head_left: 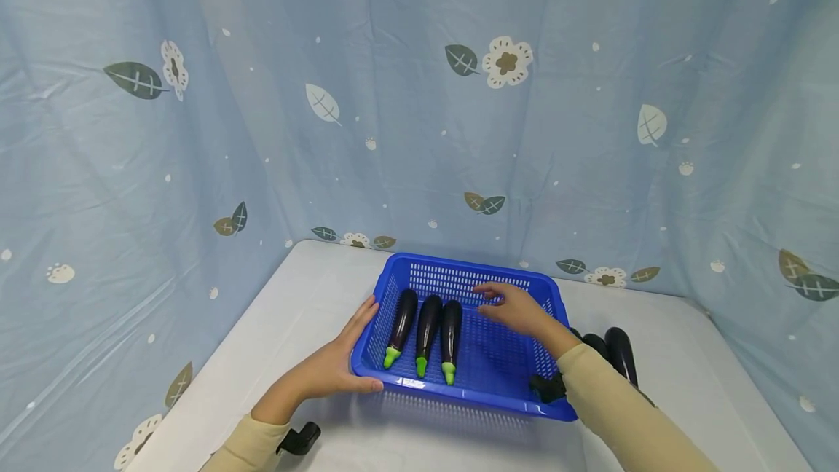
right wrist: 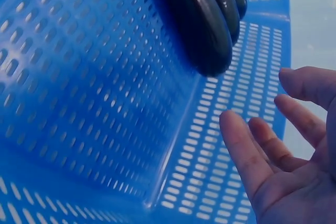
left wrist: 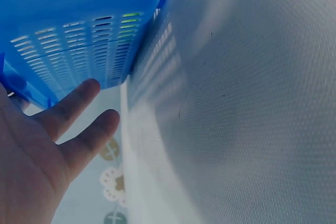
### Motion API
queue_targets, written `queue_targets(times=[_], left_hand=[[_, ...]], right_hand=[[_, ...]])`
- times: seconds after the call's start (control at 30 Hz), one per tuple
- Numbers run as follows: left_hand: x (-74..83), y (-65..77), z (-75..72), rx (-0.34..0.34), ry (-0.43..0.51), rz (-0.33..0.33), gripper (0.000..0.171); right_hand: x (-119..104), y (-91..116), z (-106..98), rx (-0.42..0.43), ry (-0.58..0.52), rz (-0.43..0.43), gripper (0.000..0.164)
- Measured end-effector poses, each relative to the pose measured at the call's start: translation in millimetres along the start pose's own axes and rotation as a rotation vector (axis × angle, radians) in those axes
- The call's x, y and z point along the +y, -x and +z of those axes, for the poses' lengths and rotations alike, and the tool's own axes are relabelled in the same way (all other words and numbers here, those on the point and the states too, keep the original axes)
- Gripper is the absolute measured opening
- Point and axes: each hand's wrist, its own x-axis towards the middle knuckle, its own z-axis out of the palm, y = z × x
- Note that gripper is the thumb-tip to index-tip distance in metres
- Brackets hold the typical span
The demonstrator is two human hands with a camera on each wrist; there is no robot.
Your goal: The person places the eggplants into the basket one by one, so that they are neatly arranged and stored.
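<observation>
Three dark purple eggplants with green stems lie side by side in the left half of a blue plastic basket (head_left: 459,393); the middle eggplant (head_left: 429,330) has its stem toward me. My left hand (head_left: 334,364) rests against the basket's left end, fingers extended along the side and thumb near the front corner. Over the basket's right half hovers my right hand (head_left: 514,309), fingers loosely bent with nothing between them. In the right wrist view, the hand (right wrist: 294,150) is apart from the rounded end of the nearest eggplant (right wrist: 202,35).
More eggplants (head_left: 620,352) lie on the white table (head_left: 695,370) just right of the basket, partly hidden by my right forearm. A blue patterned curtain (head_left: 406,130) hangs behind the table and along its sides. The basket's slotted wall (left wrist: 79,40) rises beside my left hand.
</observation>
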Motion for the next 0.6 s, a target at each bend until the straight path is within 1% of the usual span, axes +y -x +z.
queue_targets(times=[0.2, 0.6], left_hand=[[0.0, -0.2, -0.2, 0.0, 0.002, 0.0, 0.128], [1.9, 0.1, 0.0, 0.002, 0.004, -0.002, 0.127]], right_hand=[[4.7, 5.8, -7.1, 0.026, -0.02, 0.032, 0.04], [11.2, 13.4, -24.2, 0.07, 0.006, 0.001, 0.037]])
